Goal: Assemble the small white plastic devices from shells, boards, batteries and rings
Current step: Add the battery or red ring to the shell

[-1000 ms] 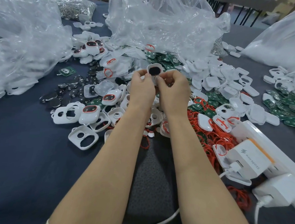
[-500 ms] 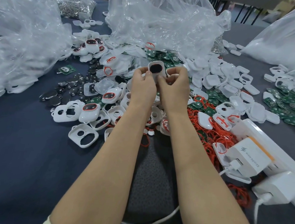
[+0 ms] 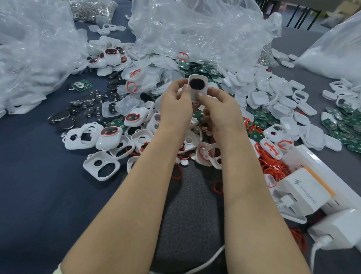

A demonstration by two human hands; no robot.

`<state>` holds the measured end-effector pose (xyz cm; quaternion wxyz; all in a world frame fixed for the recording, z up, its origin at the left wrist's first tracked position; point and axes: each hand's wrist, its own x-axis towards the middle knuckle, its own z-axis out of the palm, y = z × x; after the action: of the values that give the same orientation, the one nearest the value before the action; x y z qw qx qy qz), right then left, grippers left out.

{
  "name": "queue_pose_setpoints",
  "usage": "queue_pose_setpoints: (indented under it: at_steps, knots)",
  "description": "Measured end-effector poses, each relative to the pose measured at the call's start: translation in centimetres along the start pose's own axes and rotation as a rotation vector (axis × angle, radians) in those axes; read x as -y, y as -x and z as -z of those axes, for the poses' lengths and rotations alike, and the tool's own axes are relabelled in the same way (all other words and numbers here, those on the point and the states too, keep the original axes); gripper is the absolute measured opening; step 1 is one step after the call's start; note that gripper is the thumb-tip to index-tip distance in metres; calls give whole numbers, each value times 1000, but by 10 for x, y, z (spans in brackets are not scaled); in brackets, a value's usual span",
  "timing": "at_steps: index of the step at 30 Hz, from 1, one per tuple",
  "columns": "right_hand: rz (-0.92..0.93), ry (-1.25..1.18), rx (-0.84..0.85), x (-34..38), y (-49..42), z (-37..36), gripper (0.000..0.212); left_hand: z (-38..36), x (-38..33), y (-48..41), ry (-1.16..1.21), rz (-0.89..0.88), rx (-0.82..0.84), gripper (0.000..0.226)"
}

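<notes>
A small white device shell with a dark oval window stands upright above the pile, held between both hands. My left hand grips its left edge with curled fingers. My right hand pinches its lower right side, thumb on the front face. Under the hands lie loose white shells, finished devices with red-ringed windows, green boards, dark coin batteries and red rings.
Crumpled clear plastic bags fill the back, and another bag lies at the left. A white power strip with chargers sits at the right. More shells and green boards lie far right. The dark cloth is bare at the front left.
Both hands have lifted the shell slightly and turned it more upright. My right thumb now rests on its front face below the window.
</notes>
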<state>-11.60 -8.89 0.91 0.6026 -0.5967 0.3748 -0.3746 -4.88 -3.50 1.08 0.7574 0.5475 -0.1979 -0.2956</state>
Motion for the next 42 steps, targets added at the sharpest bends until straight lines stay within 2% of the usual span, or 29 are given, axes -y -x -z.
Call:
queue_pose_setpoints:
  at_steps: [6, 9, 12, 23, 30, 42]
  knots:
    - [23, 35, -6, -1, -3, 3, 14, 1, 0, 1, -80, -2, 21, 17]
    - [36, 27, -11, -1, -4, 4, 15, 4, -1, 2, -192, -28, 51, 8]
    - [39, 28, -24, -3, -4, 4, 14, 7, -1, 3, -252, -25, 70, 18]
    - [42, 51, 11, -4, -3, -2, 11, 9, -2, 2, -255, 2, 13, 5]
    - [41, 57, -7, -2, -4, -4, 15, 7, -1, 1, -238, 1, 14, 7]
    - [59, 115, -27, 2, 0, -6, 9, 8, 2, -2, -258, -30, 0, 10]
